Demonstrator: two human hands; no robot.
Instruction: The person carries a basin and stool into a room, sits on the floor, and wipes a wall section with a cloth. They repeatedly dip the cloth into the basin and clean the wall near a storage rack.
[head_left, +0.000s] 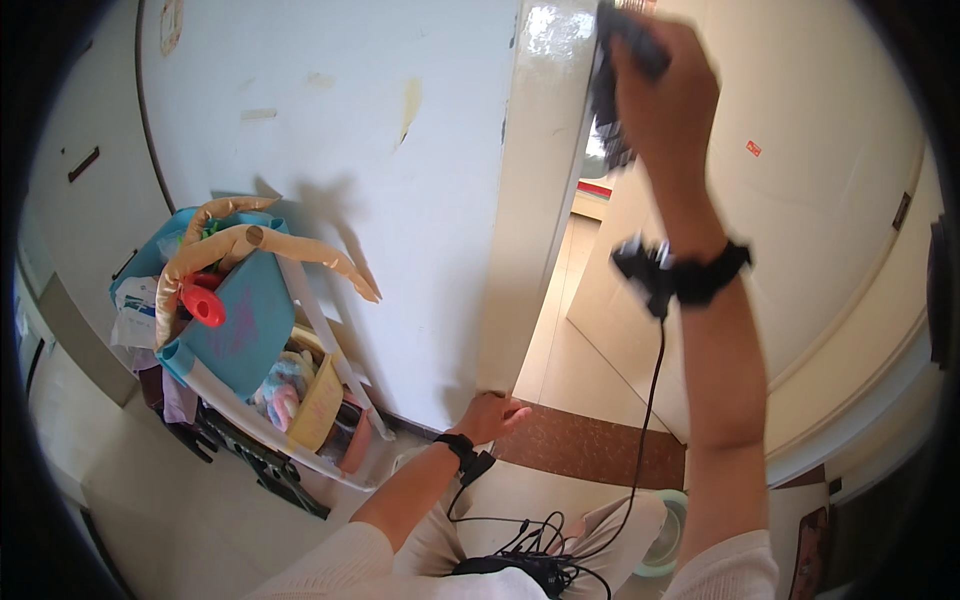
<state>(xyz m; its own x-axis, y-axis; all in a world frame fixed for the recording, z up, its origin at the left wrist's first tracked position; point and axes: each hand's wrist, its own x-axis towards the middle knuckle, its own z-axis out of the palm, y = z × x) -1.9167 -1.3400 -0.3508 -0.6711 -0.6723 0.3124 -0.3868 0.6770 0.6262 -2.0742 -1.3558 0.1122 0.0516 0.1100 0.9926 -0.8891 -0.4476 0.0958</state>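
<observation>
My right hand (671, 90) is raised high at the upper right, its fingers closed on a dark cloth (611, 112) that hangs beside the edge of the cream door frame (525, 187). Blur hides the cloth's detail. Low in the middle, my left hand (491, 420) is near the foot of the frame, fingers loosely bent and apart, holding nothing. Each wrist wears a black strap with a small device (649, 274), and black cables run from them to a bundle (540, 559) at my lap.
On the left, against the white wall (337, 150), stands a blue and white shelf rack (247, 322) with toys and a yellow bin (315, 405). A cream door (810, 225) is at the right. A brown threshold (592, 446) crosses the floor, and a pale green basin (664, 532) sits by my knee.
</observation>
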